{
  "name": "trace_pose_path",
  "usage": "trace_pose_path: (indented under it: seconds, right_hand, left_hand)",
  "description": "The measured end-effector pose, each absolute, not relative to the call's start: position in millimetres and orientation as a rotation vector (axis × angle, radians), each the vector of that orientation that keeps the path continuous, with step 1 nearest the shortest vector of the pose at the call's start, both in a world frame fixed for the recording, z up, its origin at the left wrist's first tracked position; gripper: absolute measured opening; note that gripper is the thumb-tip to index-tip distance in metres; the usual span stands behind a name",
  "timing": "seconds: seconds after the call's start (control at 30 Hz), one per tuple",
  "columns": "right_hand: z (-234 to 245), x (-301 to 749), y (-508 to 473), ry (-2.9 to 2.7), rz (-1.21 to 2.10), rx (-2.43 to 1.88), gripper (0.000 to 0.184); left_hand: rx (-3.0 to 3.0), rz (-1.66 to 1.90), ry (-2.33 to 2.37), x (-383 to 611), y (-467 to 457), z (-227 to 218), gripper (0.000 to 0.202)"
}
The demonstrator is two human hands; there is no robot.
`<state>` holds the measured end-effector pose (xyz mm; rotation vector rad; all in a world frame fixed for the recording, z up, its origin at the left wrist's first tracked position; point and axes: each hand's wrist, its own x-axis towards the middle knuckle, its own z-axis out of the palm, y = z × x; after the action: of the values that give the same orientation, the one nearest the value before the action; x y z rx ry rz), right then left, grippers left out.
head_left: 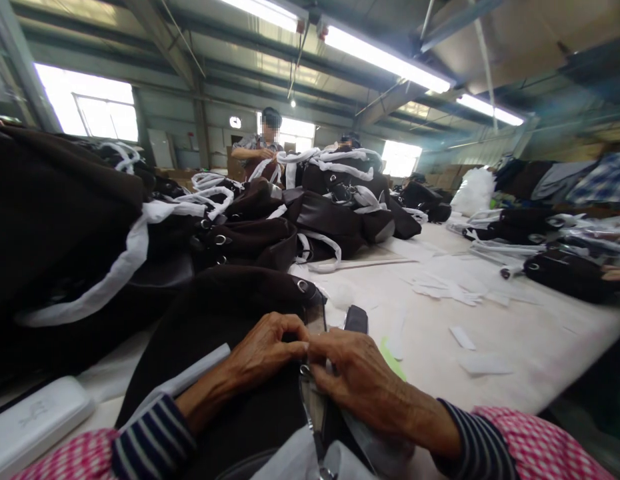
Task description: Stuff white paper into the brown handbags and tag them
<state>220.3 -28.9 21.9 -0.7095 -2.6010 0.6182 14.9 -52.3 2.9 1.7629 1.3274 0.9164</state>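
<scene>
A black fabric bag (210,320) with metal rings lies on the table right in front of me. My left hand (270,350) rests on it, thumb and forefinger pinched at its edge. My right hand (363,377) meets the left there, its fingers closed on the same edge. The small part between the fingertips is hidden. Just below the fingertips shows a metal ring (304,369) on the bag. Past the right hand is a dark flat tab (357,319). A strap wrapped in white (195,373) runs beside my left forearm.
Piled black bags (335,220) with white-wrapped handles fill the left and back. Paper scraps (447,290) lie on the white table (530,333). More bags (565,273) are at the right. A white case (37,427) sits lower left. A person (260,147) stands behind the pile.
</scene>
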Motion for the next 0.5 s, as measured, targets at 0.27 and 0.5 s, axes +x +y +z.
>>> trace_pose_path:
  seconds: [0.27,0.5]
  right_hand:
    - [9,215,-18,-2.373,0.839,-0.908,0.011]
    - [5,219,-20,-2.302,0.87,-0.914,0.013]
  left_hand:
    - [1.735,0.934,1.336,14,-52,2,0.019]
    - [1.772,0.858,1.419,17,-53,9,0.026]
